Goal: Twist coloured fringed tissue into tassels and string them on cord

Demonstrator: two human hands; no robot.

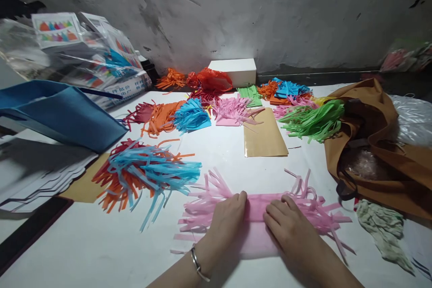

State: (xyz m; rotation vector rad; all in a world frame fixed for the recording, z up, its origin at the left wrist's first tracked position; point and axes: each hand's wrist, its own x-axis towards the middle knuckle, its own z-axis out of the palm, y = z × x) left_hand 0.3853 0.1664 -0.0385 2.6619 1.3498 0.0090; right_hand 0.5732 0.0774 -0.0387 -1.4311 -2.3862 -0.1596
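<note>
Pink fringed tissue paper [258, 238] lies on the white table in front of me, its uncut middle partly folded over into a darker band and its cut strips spreading out left and right. My left hand [227, 221] is closed on the left end of the folded band, with a silver bangle at the wrist. At the other end of the band, my right hand [286, 225] has its fingers curled over the paper; the thumb is hidden. Just left of the pink strips rests a heap of light blue, orange and dark red fringed tissue paper [148, 166].
Behind are more fringed bundles, including blue [192, 114], pink [232, 110] and green [313, 119], plus a tan paper sheet [265, 137] and a white box [238, 72]. A blue bag [64, 108] stands left; a brown bag [367, 130] and crumpled cloth [383, 229] lie right.
</note>
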